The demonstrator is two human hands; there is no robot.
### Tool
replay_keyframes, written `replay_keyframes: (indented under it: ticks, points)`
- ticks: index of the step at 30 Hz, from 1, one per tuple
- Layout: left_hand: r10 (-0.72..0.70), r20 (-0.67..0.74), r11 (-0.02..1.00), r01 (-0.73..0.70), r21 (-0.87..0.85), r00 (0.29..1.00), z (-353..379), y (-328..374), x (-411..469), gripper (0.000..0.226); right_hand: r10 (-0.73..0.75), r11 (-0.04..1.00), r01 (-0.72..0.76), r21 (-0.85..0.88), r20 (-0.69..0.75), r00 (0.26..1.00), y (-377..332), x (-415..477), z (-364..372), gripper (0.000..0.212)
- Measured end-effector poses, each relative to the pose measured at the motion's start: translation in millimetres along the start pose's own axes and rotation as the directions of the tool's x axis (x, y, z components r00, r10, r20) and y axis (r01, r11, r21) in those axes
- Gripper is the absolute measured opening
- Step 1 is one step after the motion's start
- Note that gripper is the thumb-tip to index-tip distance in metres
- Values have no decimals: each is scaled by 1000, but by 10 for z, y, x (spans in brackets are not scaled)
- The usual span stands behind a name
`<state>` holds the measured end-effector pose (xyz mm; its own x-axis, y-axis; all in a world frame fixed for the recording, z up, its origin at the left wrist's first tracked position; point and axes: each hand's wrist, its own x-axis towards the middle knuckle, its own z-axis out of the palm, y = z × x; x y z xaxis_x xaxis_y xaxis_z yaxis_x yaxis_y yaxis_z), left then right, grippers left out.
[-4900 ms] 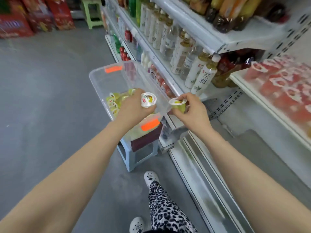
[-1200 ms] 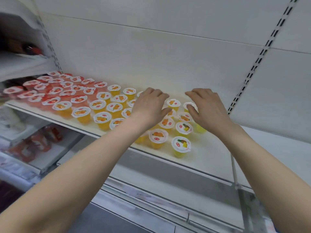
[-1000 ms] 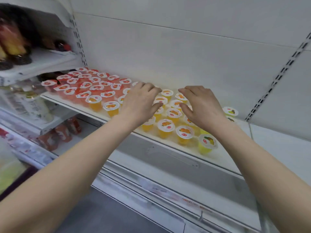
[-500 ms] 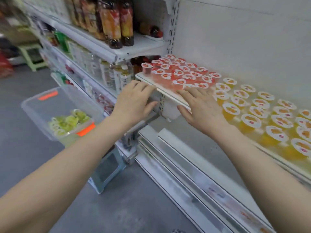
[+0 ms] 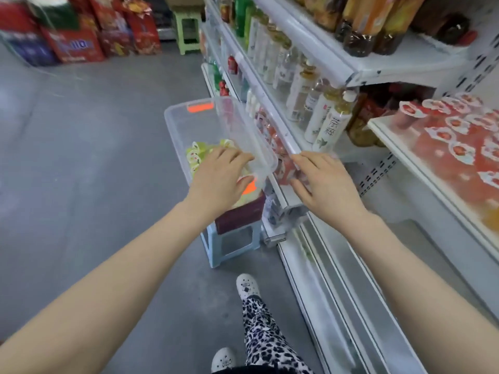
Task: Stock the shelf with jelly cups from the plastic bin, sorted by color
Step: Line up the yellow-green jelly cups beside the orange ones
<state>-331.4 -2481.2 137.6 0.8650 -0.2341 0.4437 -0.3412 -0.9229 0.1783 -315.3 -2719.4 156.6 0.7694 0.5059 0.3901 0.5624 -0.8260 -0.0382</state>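
Note:
A clear plastic bin (image 5: 175,125) with orange tape marks sits on a pale blue stool (image 5: 216,249) beside the shelving. Several yellow-green jelly cups (image 5: 195,154) lie in its near end. My left hand (image 5: 220,179) hovers over the bin's near corner, fingers spread and holding nothing. My right hand (image 5: 321,179) hangs just right of the bin, over the lower shelf edge, also spread and holding nothing. Red jelly cups (image 5: 456,130) stand in rows on the white shelf (image 5: 391,141) at the right.
Drink bottles (image 5: 329,122) fill the shelves left of the jelly shelf, with darker bottles (image 5: 361,25) above. Red snack boxes (image 5: 73,44) and a green stool (image 5: 187,31) stand at the aisle's far end. My feet in white clogs (image 5: 247,286) stand on the grey floor.
My view swung left and down from the jelly shelf to the bin. Both hands left the shelf edge and now hover at the bin, holding nothing.

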Motion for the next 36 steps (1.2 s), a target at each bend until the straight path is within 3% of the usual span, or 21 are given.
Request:
replay_keyframes:
  ticks: [8, 11, 13, 16, 20, 23, 26, 28, 33, 36]
  points:
    - [-288, 46, 957, 286, 52, 957, 530, -979, 106, 33, -158, 972, 123, 200, 170, 973, 85, 1007, 1071, 43]
    - [-379, 63, 925, 377, 52, 923, 787, -1270, 151, 32, -187, 959, 106, 262, 311, 932, 144, 1352, 1517, 42]
    - [-415, 84, 910, 413, 41, 906, 939, -1425, 195, 34, -215, 960, 95, 262, 481, 850, 164, 1568, 1874, 49]
    - [-404, 112, 914, 403, 36, 908, 1145, -1606, 260, 36, -309, 951, 191, 245, 681, 663, 121, 1832, 2417, 59]
    - [-381, 124, 925, 379, 41, 916, 1343, -1741, 298, 36, -357, 923, 303, 236, 821, 447, -36, 2015, 2899, 59]
    - [-374, 134, 927, 369, 58, 918, 1421, -1783, 276, 35, -323, 915, 356, 187, 869, 374, -138, 2044, 3098, 52]
    - [-388, 166, 922, 380, 76, 907, 1454, -1806, 274, 34, -305, 897, 425, 119, 863, 403, -191, 2037, 3173, 50]
    - [-392, 175, 919, 378, 110, 903, 1450, -1793, 306, 35, -294, 912, 395, 114, 851, 435, -178, 2027, 3129, 46]
    - [-424, 192, 905, 410, 108, 885, 1445, -1779, 579, 36, -169, 985, 125, 117, 787, 593, -29, 2189, 2845, 45]
    - [-493, 316, 865, 497, 75, 810, 1579, -1846, 880, 39, -108, 991, 14, 135, 718, 688, 103, 2303, 2685, 52]
